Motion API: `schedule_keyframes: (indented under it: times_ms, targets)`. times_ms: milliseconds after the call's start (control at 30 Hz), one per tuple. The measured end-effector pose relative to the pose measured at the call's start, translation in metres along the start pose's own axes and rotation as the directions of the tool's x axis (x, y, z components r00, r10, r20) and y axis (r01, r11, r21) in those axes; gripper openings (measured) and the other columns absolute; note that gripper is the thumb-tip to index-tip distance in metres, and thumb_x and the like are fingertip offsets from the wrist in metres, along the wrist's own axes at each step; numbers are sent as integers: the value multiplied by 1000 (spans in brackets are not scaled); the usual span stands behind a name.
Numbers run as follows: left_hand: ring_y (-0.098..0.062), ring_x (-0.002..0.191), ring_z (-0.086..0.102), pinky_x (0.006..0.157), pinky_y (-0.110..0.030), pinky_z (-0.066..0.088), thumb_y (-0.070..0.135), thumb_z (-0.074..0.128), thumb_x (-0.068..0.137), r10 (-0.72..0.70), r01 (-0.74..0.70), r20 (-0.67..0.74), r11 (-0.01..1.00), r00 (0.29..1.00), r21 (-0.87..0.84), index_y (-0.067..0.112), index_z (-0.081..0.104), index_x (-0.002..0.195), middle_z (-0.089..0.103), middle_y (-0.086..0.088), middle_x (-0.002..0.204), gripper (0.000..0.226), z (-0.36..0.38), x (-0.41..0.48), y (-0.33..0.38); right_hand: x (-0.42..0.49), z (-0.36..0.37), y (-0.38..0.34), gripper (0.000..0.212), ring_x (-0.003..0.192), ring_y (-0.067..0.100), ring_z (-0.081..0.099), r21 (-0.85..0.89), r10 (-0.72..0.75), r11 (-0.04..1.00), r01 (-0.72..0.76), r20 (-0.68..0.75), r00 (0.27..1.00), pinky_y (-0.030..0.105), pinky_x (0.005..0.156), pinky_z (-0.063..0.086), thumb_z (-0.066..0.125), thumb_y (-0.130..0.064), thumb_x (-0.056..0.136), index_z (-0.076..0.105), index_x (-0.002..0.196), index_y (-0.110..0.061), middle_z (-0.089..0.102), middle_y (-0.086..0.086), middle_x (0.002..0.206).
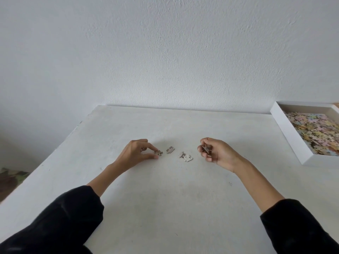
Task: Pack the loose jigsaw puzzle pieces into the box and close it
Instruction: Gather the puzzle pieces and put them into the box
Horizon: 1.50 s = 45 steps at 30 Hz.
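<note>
Both forearms extended. Left hand (pixel 139 151) pinches 1 small grey-brown cardboard puzzle piece (pixel 158 153); right hand (pixel 218 153) curled round grey-brown puzzle-piece cluster (pixel 206 149).

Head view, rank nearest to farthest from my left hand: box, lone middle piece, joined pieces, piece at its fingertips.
1. Fingertip piece, pinched by the left hand.
2. Middle piece, just right.
3. Joined pieces, further right.
4. Box, far right.
</note>
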<state>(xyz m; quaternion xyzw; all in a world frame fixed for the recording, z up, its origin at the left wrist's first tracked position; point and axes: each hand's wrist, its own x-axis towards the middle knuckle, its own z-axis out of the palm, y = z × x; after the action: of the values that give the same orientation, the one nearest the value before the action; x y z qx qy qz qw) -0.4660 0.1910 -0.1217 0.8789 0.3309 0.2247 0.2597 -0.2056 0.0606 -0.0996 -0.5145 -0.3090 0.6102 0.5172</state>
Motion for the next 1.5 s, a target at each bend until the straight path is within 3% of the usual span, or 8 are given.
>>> schedule_keyframes:
  times_ms: [167, 333, 533, 700, 833, 1100, 1300, 1500]
  targets:
    - [-6, 56, 37, 54, -14, 29, 26, 79, 69, -31, 33, 65, 999, 997, -24, 21, 70, 78, 46, 13, 59, 14, -1, 7, 4, 1, 6, 2, 41, 37, 7, 27, -228, -46, 973, 19, -113, 993, 16, 36, 16, 40, -26, 93, 31, 54, -17, 39, 1, 56]
    - [-8, 49, 30, 49, -16, 22, 19, 80, 69, -84, 91, 185, 995, 979, -29, 27, 58, 69, 28, 7, 55, 23, -6, 15, 9, 1, 12, 14, 27, 42, 4, 29, -710, -299, 684, 167, -64, 952, 13, 44, 23, 65, -29, 83, 52, 61, -18, 34, -9, 47]
    - [-15, 58, 24, 58, -24, 28, 12, 47, 93, -60, 10, 391, 992, 919, 128, 20, 30, 78, 33, 4, 64, 24, -8, 15, 11, 4, 12, 22, 20, 49, 5, 40, -844, -360, 502, 189, -6, 933, 25, 55, 29, 72, -35, 74, 60, 86, -25, 44, -7, 54]
    - [-16, 54, 23, 54, -29, 26, 8, 35, 94, -78, 26, 372, 989, 925, 143, 19, 35, 107, 28, -1, 58, 18, -5, 12, 16, 3, 14, 24, 34, 54, 3, 43, -895, -346, 421, 147, -9, 938, 22, 53, 30, 75, -40, 70, 65, 101, -30, 45, -9, 58]
    - [-13, 52, 25, 51, -22, 27, 16, 28, 99, -64, 17, 320, 989, 945, 149, 26, 40, 116, 30, -3, 60, 23, -4, 6, 16, 3, 15, 25, 23, 53, 4, 40, -877, -384, 453, 162, -28, 923, 22, 53, 27, 77, -35, 69, 70, 90, -27, 42, -8, 56]
    - [-16, 59, 38, 57, -27, 34, 9, 26, 97, -84, 75, 233, 996, 969, 47, 13, 40, 89, 55, -7, 71, 17, -2, 2, 17, 5, 12, 20, 24, 56, 6, 41, -879, -304, 437, 192, 57, 951, 24, 58, 31, 65, -26, 82, 45, 68, -27, 49, -10, 64]
    - [-8, 51, 31, 51, -18, 29, -2, 28, 89, -94, 105, 171, 993, 981, -56, 21, 42, 75, 45, 10, 60, 31, 3, 4, 26, 6, 12, 15, 24, 43, 9, 32, -448, -308, 873, 196, -194, 931, 18, 39, 22, 35, 4, 84, 34, 72, -17, 57, 6, 64]
    - [-10, 49, 29, 51, -26, 26, 19, 33, 82, -92, 99, 158, 994, 983, -36, 18, 46, 63, 38, 0, 54, 23, 7, 8, 32, 1, 13, 9, 35, 34, 5, 19, -308, -243, 936, 168, -226, 943, 12, 36, 13, 23, 11, 72, 50, 72, -12, 37, -1, 49]
